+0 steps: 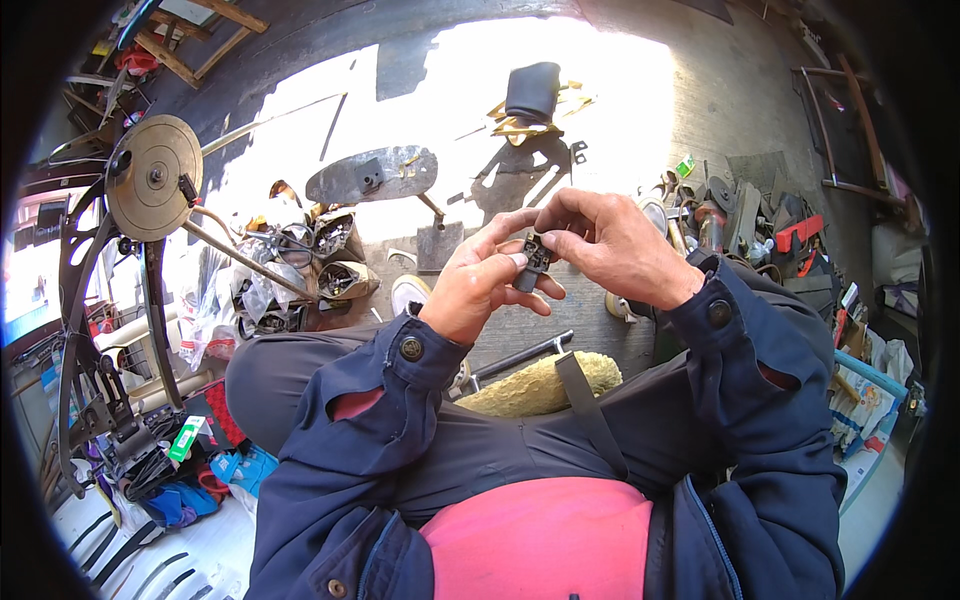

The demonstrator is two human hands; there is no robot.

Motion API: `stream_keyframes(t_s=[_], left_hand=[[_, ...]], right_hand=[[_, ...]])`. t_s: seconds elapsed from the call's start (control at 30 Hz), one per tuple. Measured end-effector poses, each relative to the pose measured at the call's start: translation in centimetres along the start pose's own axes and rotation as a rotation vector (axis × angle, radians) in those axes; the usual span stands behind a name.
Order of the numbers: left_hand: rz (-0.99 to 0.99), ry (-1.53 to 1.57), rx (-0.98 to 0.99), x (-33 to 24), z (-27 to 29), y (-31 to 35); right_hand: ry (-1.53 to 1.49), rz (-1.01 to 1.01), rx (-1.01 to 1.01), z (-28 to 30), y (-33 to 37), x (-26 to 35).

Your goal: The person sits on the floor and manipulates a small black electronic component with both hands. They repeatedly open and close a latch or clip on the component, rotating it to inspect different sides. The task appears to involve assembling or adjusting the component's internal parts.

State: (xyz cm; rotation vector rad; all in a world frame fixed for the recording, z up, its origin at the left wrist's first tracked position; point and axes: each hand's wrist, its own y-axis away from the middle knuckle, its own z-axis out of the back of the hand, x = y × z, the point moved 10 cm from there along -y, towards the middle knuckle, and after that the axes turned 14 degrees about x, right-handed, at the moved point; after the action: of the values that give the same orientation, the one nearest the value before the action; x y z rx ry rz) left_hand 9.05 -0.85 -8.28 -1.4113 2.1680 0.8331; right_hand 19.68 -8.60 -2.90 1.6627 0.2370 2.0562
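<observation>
Between my two hands, above my lap, is a small dark metal part [531,266] with openings in its face; its exact kind cannot be made out. My left hand [483,272] grips it from the left, thumb on its front and fingers behind. On the other side my right hand [610,245] has its thumb and forefinger pinched at the part's upper right edge. Whether those fingertips hold a separate tiny piece is hidden. Below my hands, a yellow fibrous pad [545,385] lies between my legs with a dark strap [590,415] across it.
A stand with a round metal disc [155,175] rises at the left. Ahead on the floor are an oval dark plate [372,177] and a black-topped stool [532,92]. Bags of small parts [345,280] sit front left; tools and scrap with a red block [798,233] lie at right.
</observation>
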Motion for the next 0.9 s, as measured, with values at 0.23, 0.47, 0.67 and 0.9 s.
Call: stream_keyframes(t_s=[0.23, 0.47, 0.67, 0.9], left_hand=[[0.006, -0.021, -0.028, 0.01, 0.20, 0.09], [0.010, -0.025, -0.025, 0.13, 0.29, 0.01], [0.018, -0.036, -0.026, 0.08, 0.34, 0.06], [0.018, 0.005, -0.031, 0.17, 0.48, 0.08]], right_hand=[[-0.055, 0.002, -0.001, -0.36, -0.03, -0.38], [-0.063, 0.008, 0.010, -0.66, -0.16, -0.47], [-0.040, -0.007, 0.012, -0.73, -0.16, -0.54], [-0.033, -0.009, 0.009, -0.72, -0.11, -0.42]])
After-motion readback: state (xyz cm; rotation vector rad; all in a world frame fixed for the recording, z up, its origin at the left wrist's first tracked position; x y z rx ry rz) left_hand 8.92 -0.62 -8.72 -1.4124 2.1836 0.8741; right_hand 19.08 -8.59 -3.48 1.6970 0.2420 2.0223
